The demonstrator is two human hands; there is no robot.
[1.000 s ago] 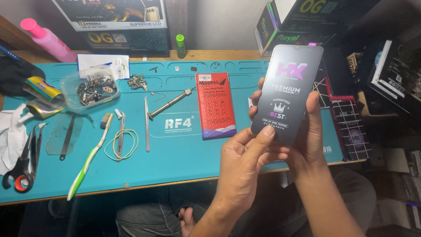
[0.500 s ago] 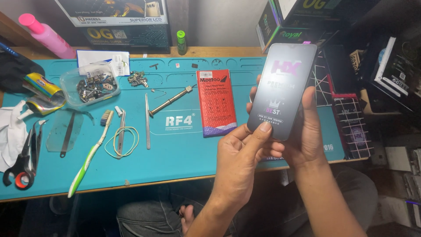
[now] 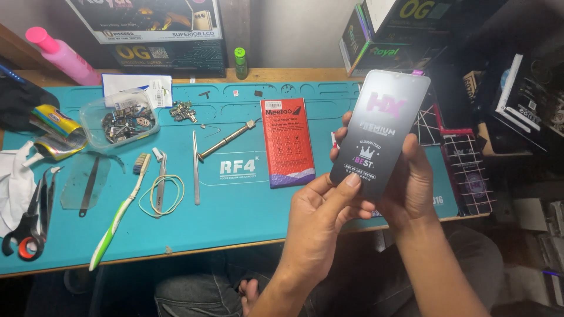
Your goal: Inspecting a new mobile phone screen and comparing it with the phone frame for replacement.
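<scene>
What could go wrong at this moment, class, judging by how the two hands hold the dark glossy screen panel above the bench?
1. The screen panel is held in the air by fingertips only: left hand at its lower edge, right hand behind. A slip could drop it onto the teal mat or past the bench edge.
2. The left thumb presses on the glossy face and may smudge it.
3. A screwdriver and tweezers lie nearby and could scratch it if set down carelessly.

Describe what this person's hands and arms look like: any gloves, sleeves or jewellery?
Both are bare. The left hand and right hand wear no gloves, and no rings, watch or bands show. The forearms are uncovered as far as the picture's lower edge, so no sleeves appear. Fingernails are short and unpainted.
</scene>
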